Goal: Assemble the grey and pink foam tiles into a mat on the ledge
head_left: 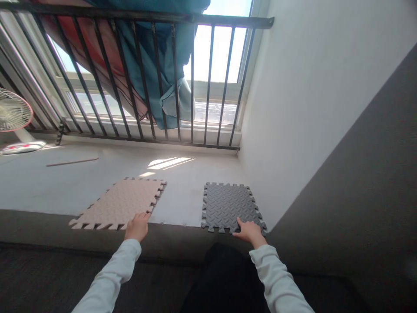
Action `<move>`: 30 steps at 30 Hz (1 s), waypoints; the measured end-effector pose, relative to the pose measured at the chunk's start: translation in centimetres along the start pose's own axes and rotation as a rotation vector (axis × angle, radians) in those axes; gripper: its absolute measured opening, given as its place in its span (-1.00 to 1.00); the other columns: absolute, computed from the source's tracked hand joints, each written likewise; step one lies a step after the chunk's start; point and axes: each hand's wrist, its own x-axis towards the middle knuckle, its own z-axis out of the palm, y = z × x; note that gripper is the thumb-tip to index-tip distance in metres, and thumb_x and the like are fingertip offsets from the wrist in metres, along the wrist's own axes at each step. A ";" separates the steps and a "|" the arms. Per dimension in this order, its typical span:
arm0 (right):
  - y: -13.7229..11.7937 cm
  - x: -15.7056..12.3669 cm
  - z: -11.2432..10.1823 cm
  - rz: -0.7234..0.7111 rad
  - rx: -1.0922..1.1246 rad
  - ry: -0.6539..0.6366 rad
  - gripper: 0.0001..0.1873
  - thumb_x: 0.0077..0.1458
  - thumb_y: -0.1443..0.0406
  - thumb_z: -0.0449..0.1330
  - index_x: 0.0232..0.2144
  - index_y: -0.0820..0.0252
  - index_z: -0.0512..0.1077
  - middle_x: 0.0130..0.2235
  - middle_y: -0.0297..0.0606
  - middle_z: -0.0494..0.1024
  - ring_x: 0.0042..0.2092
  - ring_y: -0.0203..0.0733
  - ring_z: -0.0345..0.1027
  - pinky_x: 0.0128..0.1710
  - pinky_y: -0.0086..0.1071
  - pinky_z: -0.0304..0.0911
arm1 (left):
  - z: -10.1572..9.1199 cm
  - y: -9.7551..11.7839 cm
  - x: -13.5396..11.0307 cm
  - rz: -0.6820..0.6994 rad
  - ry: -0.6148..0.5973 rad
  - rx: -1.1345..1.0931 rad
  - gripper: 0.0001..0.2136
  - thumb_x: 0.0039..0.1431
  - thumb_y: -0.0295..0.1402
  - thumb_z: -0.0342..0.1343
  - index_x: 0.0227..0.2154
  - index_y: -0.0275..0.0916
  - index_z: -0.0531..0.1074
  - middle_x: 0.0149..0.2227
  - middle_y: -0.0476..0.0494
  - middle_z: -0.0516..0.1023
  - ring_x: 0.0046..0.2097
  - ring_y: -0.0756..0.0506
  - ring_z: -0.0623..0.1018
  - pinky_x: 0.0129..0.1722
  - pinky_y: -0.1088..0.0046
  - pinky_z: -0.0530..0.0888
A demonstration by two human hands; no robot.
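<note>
A pinkish-beige interlocking foam mat tile lies on the white ledge, its toothed front edge reaching the ledge's lip. My left hand is closed on that tile near its front right corner, with the fingers on top and the thumb hidden. To the right, close to the wall, is a dark grey foam mat tile with a raised tread pattern. My right hand grips its front edge near the right corner; some of the fingers are out of sight. A strip of bare ledge separates the two tiles.
Behind the white ledge stands a black metal railing before a window, with a blue and red curtain behind its bars. A thin stick and a fan are at left. A white wall bounds the right.
</note>
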 end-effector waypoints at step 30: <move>-0.5 0.1 0.8 0.034 0.009 0.055 -0.15 -0.17 -0.02 0.14 0.15 0.12 0.02 -0.05 0.00 0.40 0.03 0.16 0.16 -0.12 -0.07 0.10 | -4.7 25.0 -0.5 0.490 -0.107 -0.406 -0.72 -0.04 -0.39 -0.03 -0.23 -0.12 0.42 -0.17 -0.09 0.50 -0.04 -0.11 0.36 -0.04 0.27 0.24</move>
